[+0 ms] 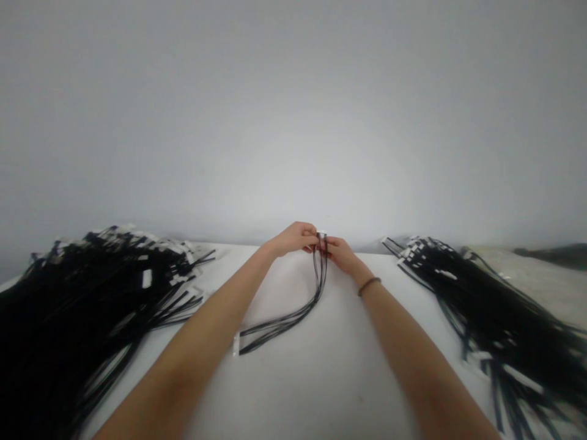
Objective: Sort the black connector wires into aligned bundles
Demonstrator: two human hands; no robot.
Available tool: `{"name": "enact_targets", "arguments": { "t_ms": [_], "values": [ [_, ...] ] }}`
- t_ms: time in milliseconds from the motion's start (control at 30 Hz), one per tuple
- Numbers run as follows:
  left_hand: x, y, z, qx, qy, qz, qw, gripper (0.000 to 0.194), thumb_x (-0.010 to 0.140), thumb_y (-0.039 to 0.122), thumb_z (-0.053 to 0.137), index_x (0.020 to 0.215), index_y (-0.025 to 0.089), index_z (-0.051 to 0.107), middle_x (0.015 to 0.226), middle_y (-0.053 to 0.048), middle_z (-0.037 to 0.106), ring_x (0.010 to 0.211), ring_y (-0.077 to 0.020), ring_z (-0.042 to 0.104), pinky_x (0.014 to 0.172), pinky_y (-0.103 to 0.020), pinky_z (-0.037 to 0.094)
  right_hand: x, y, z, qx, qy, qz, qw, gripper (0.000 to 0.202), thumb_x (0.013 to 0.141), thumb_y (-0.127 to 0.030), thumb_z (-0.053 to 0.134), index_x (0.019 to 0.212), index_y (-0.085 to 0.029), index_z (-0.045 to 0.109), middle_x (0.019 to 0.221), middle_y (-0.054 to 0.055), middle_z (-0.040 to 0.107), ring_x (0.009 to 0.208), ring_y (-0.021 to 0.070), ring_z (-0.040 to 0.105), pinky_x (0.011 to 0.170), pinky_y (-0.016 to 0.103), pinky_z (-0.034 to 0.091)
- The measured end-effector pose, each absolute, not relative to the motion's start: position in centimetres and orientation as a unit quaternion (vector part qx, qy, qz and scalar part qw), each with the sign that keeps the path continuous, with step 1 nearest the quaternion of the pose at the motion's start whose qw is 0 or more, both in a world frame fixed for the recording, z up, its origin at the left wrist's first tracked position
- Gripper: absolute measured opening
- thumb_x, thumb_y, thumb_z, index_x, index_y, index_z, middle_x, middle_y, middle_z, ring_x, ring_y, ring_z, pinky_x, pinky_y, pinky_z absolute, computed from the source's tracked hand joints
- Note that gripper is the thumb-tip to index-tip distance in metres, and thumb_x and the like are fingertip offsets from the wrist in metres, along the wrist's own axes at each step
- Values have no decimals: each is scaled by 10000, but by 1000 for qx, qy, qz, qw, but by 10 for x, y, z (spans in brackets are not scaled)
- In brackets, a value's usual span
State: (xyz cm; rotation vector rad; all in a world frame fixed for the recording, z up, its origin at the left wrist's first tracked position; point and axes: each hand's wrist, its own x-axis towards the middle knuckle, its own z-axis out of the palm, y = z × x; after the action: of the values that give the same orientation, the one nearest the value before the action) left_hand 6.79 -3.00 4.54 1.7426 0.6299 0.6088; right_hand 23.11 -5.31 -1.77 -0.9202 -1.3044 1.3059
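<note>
Both my hands meet near the far edge of the white table, at the upper end of a black wire harness (302,313). My left hand (297,237) pinches that end from the left side. From the right, the fingers of my right hand (339,252) close on the same end, just by a small white connector (321,233). The black wires hang down from my fingers and curve left along the table. A second white connector (236,344) at their other end lies flat beside my left forearm. My fingertips are partly hidden behind the wires.
A large heap of black wire harnesses (92,293) with white connectors covers the table's left side. Another bundle of them (477,293) lies on the right, near a pale plastic sheet (550,284). Behind the white table (321,379) rises a plain wall (293,122).
</note>
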Motion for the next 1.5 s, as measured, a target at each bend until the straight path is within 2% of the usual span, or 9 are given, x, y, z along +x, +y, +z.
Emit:
{"name": "enact_targets", "arguments": {
  "t_ms": [267, 400, 500, 633, 900, 1000, 1167, 1300, 1500],
  "values": [
    [68, -32, 44, 754, 242, 276, 545, 428, 643, 257, 613, 1039, 124, 518, 582, -13, 570, 534, -108, 551, 544, -245, 463, 230, -55, -15, -379, -594, 505, 499, 246, 570, -291, 665, 737, -123, 597, 676, 8, 551, 597, 83, 443, 587, 221, 347],
    [71, -33, 44, 798, 256, 256, 482, 384, 653, 216, 574, 1018, 96, 569, 532, -15, 552, 471, -87, 508, 464, -187, 396, 230, -54, -17, -370, -587, 508, 511, 335, 581, -319, 665, 838, -125, 574, 681, 12, 547, 586, 84, 452, 567, 220, 355],
    [71, -35, 47, 837, 260, 238, 419, 356, 666, 246, 560, 993, 110, 596, 489, -4, 534, 436, -75, 465, 413, -163, 322, 231, -54, -18, -381, -566, 511, 523, 402, 588, -369, 658, 897, -136, 550, 681, 9, 534, 571, 85, 458, 558, 228, 368],
    [69, -36, 51, 860, 259, 227, 377, 354, 679, 312, 548, 950, 94, 615, 451, 0, 513, 405, -70, 429, 403, -166, 298, 232, -55, -18, -385, -557, 513, 528, 386, 620, -434, 620, 865, -146, 543, 666, 9, 519, 565, 86, 461, 554, 229, 377],
    [70, -29, 42, 859, 287, 211, 368, 354, 663, 323, 550, 923, 91, 608, 474, -14, 538, 409, -89, 456, 387, -174, 299, 231, -61, -12, -401, -561, 499, 525, 362, 634, -467, 590, 806, -150, 561, 675, 25, 516, 596, 102, 457, 557, 231, 379],
    [70, -29, 41, 841, 298, 207, 401, 280, 662, 285, 547, 863, 103, 615, 538, -34, 581, 466, -101, 507, 420, -178, 347, 229, -61, -11, -410, -578, 490, 507, 344, 623, -454, 601, 752, -136, 570, 633, 13, 513, 564, 90, 442, 539, 223, 361],
    [65, -29, 44, 767, 259, 175, 561, 255, 667, 219, 545, 896, 130, 612, 854, -89, 636, 784, -145, 583, 648, -222, 451, 225, -60, -11, -424, -600, 472, 487, 323, 582, -404, 639, 725, -123, 568, 618, 0, 515, 554, 85, 436, 532, 219, 350],
    [64, -27, 41, 719, 269, 200, 609, 262, 700, 300, 544, 852, 102, 622, 803, -107, 638, 718, -148, 596, 710, -279, 466, 223, -62, -9, -430, -630, 442, 472, 305, 547, -369, 656, 698, -116, 575, 630, -4, 526, 576, 94, 443, 560, 231, 356],
    [74, -27, 28, 718, 299, 267, 569, 299, 624, 319, 645, 819, 94, 614, 784, -112, 638, 683, -162, 599, 647, -290, 486, 216, -63, -6, -424, -678, 401, 448, 320, 573, -361, 634, 777, -116, 605, 694, 22, 568, 651, 137, 491, 633, 273, 395]
  ]
}}
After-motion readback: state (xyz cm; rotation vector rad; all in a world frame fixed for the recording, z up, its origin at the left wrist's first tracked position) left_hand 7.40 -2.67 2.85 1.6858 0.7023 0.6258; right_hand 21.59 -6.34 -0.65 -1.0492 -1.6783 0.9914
